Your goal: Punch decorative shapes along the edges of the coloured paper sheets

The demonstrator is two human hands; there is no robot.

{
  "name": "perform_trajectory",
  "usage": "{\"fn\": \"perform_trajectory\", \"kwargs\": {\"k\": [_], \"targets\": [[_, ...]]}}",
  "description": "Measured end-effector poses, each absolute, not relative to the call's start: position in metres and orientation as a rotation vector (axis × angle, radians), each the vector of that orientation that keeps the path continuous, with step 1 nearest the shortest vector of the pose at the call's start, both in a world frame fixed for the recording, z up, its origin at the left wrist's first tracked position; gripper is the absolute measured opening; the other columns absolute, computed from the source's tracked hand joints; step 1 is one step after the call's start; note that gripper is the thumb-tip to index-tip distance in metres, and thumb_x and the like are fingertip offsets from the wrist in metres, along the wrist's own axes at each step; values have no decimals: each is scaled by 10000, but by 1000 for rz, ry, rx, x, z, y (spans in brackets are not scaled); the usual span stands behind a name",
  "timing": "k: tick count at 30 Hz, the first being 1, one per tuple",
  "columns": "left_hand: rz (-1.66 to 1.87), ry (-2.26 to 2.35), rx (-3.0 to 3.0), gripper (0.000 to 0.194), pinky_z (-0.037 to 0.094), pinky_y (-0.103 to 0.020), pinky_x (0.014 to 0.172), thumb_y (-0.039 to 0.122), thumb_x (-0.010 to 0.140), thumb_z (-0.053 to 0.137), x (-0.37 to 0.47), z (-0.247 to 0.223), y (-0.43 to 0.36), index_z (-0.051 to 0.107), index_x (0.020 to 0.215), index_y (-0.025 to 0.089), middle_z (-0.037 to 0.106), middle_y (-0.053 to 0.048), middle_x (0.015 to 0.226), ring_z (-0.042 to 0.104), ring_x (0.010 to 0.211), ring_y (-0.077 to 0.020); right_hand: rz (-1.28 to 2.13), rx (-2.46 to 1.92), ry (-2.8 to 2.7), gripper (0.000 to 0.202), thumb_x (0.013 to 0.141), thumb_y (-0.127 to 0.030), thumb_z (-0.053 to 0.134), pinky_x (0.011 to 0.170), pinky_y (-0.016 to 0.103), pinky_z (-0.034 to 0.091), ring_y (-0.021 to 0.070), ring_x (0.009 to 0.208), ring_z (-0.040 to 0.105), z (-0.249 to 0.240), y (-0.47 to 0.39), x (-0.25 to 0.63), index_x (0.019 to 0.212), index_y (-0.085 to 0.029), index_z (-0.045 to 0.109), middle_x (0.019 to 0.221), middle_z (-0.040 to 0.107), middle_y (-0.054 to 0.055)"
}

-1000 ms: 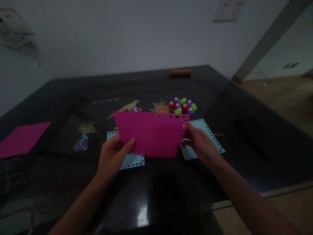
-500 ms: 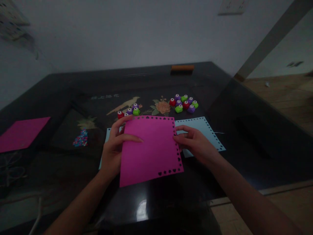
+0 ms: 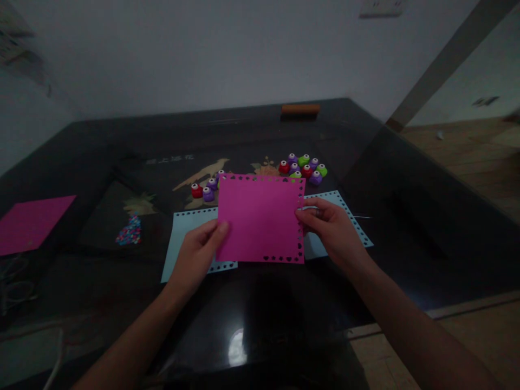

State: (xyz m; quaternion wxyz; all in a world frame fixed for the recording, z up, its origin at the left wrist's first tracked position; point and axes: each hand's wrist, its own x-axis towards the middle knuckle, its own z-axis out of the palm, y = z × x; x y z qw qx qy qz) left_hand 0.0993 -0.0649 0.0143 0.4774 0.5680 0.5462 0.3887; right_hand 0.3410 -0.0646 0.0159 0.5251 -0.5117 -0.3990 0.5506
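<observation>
A pink sheet (image 3: 262,219) is held up between my hands, with small shapes punched along its top, right and part of its bottom edge. My left hand (image 3: 197,252) pinches its left edge. On the right edge, my right hand (image 3: 331,225) grips it between thumb and fingers. Behind it on the table lie two light blue sheets with punched borders, one at the left (image 3: 181,235) and one at the right (image 3: 319,246), both partly covered. Several red, purple and green punches with eye-like tops stand beyond, in a right cluster (image 3: 306,170) and a left cluster (image 3: 208,193).
Another pink sheet (image 3: 34,222) lies at the far left of the dark glossy table (image 3: 252,330). Small coloured bits (image 3: 130,232) form a pile right of it. Scissors (image 3: 18,290) lie at the left edge. An orange-brown bar (image 3: 300,109) rests near the wall.
The held pink sheet has turned level and moved up and slightly right. My left hand has shifted from its upper left corner, fingers spread over it, to a pinch lower on the left edge.
</observation>
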Motion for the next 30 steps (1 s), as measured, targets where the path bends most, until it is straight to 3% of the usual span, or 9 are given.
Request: {"fn": "perform_trajectory", "kwargs": {"k": [3, 7, 14, 22, 30], "targets": [[849, 1345, 1432, 304, 412, -232, 467, 450, 789, 586, 101, 16, -65, 633, 663, 177, 626, 10, 585, 536, 503, -132, 1281, -1239, -964, 209, 668, -270, 722, 507, 258, 447, 103, 508, 551, 16, -64, 341, 827, -182, 618, 583, 609, -34], [843, 1324, 1430, 313, 390, -217, 451, 421, 821, 536, 102, 14, -65, 608, 639, 178, 581, 28, 485, 515, 444, -118, 1291, -1226, -950, 200, 681, -300, 721, 504, 253, 445, 100, 515, 547, 17, -65, 340, 824, -189, 636, 590, 615, -29], [926, 1366, 1412, 270, 430, -232, 529, 403, 815, 539, 100, 10, -64, 635, 734, 164, 655, -7, 656, 563, 573, -140, 1340, -1233, -965, 172, 639, -294, 754, 538, 257, 450, 104, 533, 556, 15, -67, 336, 760, -196, 680, 575, 629, -25], [922, 1365, 1449, 323, 383, -206, 493, 395, 828, 511, 103, 16, -66, 577, 612, 164, 569, 23, 574, 479, 518, -106, 1306, -1251, -978, 115, 662, -294, 738, 544, 261, 438, 105, 540, 551, 11, -65, 337, 709, -200, 691, 582, 625, -15], [874, 1333, 1436, 368, 391, -224, 510, 499, 783, 532, 105, 17, -66, 618, 677, 157, 591, 10, 614, 493, 550, -127, 1252, -1232, -948, 243, 594, -255, 770, 533, 267, 450, 110, 522, 560, 9, -61, 340, 803, -199, 659, 594, 641, -32]]}}
